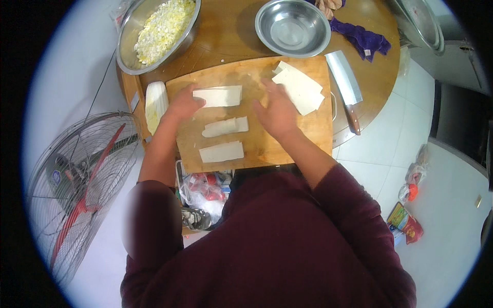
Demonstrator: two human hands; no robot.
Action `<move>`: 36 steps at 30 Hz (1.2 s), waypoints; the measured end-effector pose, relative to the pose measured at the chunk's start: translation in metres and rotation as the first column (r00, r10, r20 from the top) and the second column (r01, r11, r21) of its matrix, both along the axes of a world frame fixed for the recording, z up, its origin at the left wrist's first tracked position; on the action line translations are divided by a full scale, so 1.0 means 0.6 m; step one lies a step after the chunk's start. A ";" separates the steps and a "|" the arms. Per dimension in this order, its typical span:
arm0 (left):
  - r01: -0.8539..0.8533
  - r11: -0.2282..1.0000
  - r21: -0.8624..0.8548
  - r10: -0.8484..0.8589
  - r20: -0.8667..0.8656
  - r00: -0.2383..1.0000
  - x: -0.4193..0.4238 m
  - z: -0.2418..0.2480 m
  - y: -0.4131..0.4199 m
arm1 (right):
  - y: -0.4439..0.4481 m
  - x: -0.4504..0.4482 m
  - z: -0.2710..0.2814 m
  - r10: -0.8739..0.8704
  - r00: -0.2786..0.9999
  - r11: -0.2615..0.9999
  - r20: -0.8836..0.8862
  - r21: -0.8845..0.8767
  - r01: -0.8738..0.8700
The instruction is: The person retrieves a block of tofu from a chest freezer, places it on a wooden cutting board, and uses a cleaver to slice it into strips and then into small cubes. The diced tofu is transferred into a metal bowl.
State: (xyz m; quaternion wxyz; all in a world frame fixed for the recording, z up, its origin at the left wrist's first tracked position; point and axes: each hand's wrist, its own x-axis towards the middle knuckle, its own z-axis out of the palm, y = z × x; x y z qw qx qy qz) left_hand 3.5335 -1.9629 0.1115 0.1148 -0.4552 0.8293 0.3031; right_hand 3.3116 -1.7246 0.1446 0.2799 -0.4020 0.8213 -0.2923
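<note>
My left hand (185, 103) grips the left end of a folded stack of thin cream-coloured food sheets (221, 96), its thumb over the near corner. The sheets look like tofu skin. Nearer to me, two smaller stacks lie in a column, a loosely layered one (227, 126) and a flatter one (222, 152). My right hand (278, 111) hovers with thumb and fingers apart, holding nothing. Just beyond and to its right is a fanned pile of larger sheets (302, 88). All of these rest on a wooden cutting board (262, 148).
A piece of napa cabbage (156, 104) lies left of the board. Behind stand a steel basin of chopped cabbage (163, 32) and a shallow steel bowl (292, 29). To the right are a cleaver (344, 79) and a purple cloth (360, 38). A caged fan (84, 192) stands at left.
</note>
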 end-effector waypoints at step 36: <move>0.672 0.461 -0.580 -0.805 0.044 0.591 -0.337 -0.009 0.265 | 0.153 -0.170 -0.052 0.272 0.822 0.962 -0.500 0.127 -0.242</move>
